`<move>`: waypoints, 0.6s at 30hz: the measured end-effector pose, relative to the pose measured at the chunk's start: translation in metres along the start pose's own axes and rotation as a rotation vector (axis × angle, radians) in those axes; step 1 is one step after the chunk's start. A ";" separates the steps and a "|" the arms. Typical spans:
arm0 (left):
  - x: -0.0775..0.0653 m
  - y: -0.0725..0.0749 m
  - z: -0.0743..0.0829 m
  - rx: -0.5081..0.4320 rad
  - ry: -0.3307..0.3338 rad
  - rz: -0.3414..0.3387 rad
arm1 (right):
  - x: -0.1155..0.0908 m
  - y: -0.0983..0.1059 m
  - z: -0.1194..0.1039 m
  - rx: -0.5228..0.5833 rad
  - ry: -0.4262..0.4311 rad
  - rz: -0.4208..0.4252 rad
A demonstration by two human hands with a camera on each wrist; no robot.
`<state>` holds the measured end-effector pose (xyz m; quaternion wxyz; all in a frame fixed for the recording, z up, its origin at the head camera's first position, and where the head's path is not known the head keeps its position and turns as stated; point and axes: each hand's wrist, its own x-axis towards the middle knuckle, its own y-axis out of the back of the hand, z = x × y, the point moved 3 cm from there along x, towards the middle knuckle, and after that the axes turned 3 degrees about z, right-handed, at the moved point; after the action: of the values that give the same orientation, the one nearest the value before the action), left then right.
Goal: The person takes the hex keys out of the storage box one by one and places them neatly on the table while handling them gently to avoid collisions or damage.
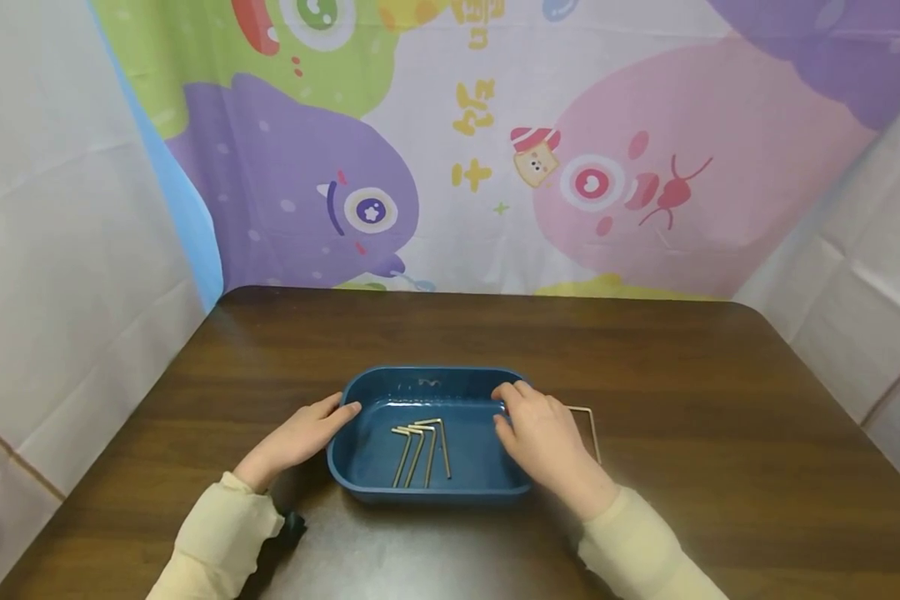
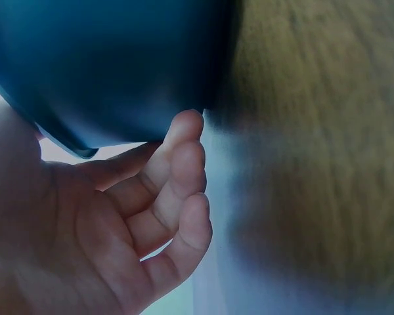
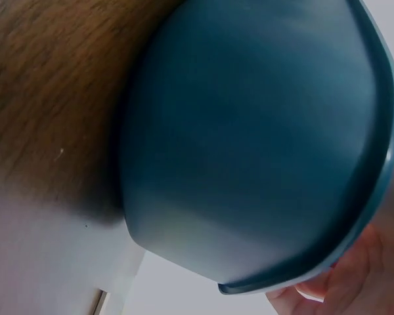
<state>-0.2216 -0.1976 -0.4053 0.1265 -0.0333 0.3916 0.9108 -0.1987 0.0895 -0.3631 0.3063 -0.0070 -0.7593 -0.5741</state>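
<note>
A dark blue rectangular tray (image 1: 487, 467) stands on the table, with several L-shaped hex keys (image 1: 429, 454) lying side by side inside it. At its left end my left hand (image 1: 300, 433) grips the rim, the thumb over the edge. In the left wrist view the fingers (image 2: 187, 164) lie along the outer wall. My right hand (image 1: 543, 433) reaches over the right end, with bent thumb and fingers spread just inside the rim and nothing visible between them. The tray wall (image 3: 249, 138) covers much of that hand in the right wrist view.
Another bent hex key (image 1: 594, 433) lies on the brown wooden table (image 1: 682, 400), right of the tray and partly behind my right hand. A small dark object (image 1: 292, 529) shows by the left sleeve. Behind the table hangs a cartoon-printed curtain (image 1: 465, 233).
</note>
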 end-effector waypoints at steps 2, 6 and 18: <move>0.000 0.001 0.001 0.004 -0.003 0.004 | 0.001 -0.002 -0.001 0.002 -0.002 -0.006; 0.000 0.003 0.001 0.011 0.001 0.009 | 0.003 -0.006 -0.004 -0.006 -0.001 -0.028; 0.000 0.000 0.001 0.010 0.008 0.002 | 0.003 -0.018 -0.020 -0.022 0.030 -0.082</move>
<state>-0.2212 -0.1970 -0.4040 0.1240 -0.0359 0.3967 0.9088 -0.1985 0.0654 -0.3742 0.2938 0.0295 -0.7480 -0.5944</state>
